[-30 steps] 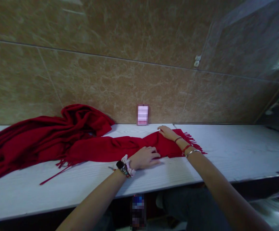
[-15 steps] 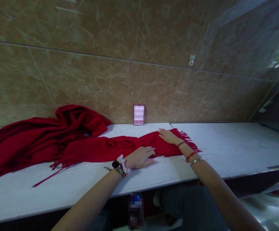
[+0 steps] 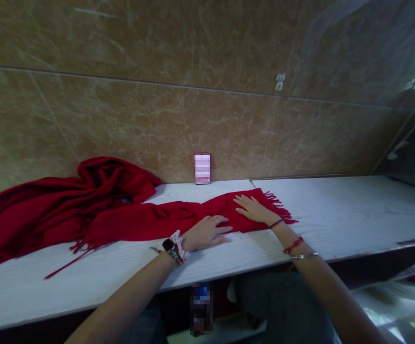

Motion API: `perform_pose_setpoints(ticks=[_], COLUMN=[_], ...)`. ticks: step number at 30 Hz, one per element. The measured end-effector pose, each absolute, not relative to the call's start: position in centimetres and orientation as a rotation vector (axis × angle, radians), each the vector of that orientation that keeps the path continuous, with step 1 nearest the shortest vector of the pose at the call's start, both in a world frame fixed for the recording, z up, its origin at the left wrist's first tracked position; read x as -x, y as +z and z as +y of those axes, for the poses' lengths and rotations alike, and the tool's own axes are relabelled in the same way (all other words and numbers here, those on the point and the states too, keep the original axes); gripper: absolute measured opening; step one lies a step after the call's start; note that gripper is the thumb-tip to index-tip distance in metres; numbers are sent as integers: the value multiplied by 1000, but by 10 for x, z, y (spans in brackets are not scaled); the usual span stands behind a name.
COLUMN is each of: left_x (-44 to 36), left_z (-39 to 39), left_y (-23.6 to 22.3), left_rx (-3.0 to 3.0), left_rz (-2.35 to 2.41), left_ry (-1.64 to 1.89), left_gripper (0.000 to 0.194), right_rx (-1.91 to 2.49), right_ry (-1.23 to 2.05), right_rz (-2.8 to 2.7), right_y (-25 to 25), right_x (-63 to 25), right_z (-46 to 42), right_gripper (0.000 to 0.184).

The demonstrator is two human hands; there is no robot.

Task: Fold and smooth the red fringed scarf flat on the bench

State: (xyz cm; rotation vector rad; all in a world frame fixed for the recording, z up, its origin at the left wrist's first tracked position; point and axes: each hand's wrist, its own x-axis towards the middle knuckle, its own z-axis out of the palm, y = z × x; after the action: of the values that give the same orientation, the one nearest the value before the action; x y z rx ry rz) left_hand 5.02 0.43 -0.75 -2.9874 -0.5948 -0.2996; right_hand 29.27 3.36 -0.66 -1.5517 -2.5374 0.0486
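Observation:
A long red scarf point(image 3: 150, 222) lies along the white bench top, bunched up at the left and laid out flat toward its fringed right end. My left hand point(image 3: 207, 232) rests at the scarf's near edge, fingers spread, partly on the cloth and partly over the white surface. Near the fringe, my right hand point(image 3: 253, 209) lies flat on the scarf with its fingers apart. Neither hand grips the cloth. A loose fringe strand trails toward the front from the scarf's middle.
Behind the bench top point(image 3: 336, 210) rises a brown marbled wall point(image 3: 175, 124). A small blurred-out upright object point(image 3: 202, 168) leans against it. A white hook point(image 3: 280, 82) is fixed higher on the wall. My knees are below the front edge.
My right hand has slid slightly toward me over the scarf. My left hand has hardly shifted, its fingers a little more spread. The view has moved slightly.

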Motion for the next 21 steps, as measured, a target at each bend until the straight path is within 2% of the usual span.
perform_pose_setpoints(ticks=[6, 11, 16, 21], left_x=[-62, -77, -94, -103], left_z=[3, 5, 0, -2], left_y=[-9, -5, -1, 2], left_rx=[2872, 2740, 2703, 2616], left_rz=[-625, -695, -800, -764], left_ry=[-371, -265, -260, -251], left_gripper=[34, 21, 28, 17], right_rx=[1504, 1483, 1453, 1438], right_ry=[-47, -25, -1, 16], right_rz=[-2450, -2440, -2347, -2299], right_y=[-7, -12, -14, -9], right_x=[-299, -304, -307, -305], right_z=[33, 37, 39, 34], right_gripper=[49, 46, 44, 41])
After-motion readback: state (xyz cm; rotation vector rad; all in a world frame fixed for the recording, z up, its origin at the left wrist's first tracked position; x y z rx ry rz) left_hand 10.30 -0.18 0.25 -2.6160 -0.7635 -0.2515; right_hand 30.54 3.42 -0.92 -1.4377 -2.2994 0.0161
